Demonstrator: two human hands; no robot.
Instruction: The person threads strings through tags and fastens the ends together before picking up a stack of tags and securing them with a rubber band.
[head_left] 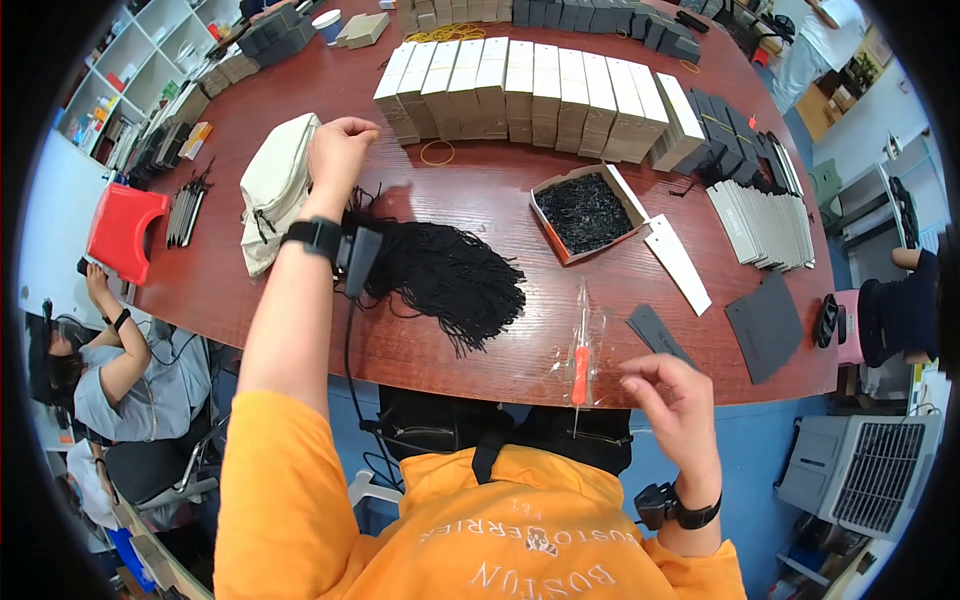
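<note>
My left hand [340, 152] is raised over the far end of a cream fabric bag [280, 175]. Its fingers are pinched together, and anything between them is too small to make out. Beside that wrist lies a thick bundle of black cords [450, 275]. My right hand [675, 400] hovers at the table's near edge with thumb and forefinger closed in a pinch; what they hold, if anything, does not show. Left of it, an orange-handled tool with a thin metal shaft [580, 375] lies on clear plastic, its shaft jutting past the edge. Dark grey card strips [660, 335] lie just beyond.
An open box of small black pieces [590, 212] stands mid-table, with a white tag-shaped card [680, 265] alongside. Behind runs a row of white-topped card stacks [530, 95]. Grey card stacks [765, 225] sit at right, a red stool [125, 230] at left. Other people are nearby.
</note>
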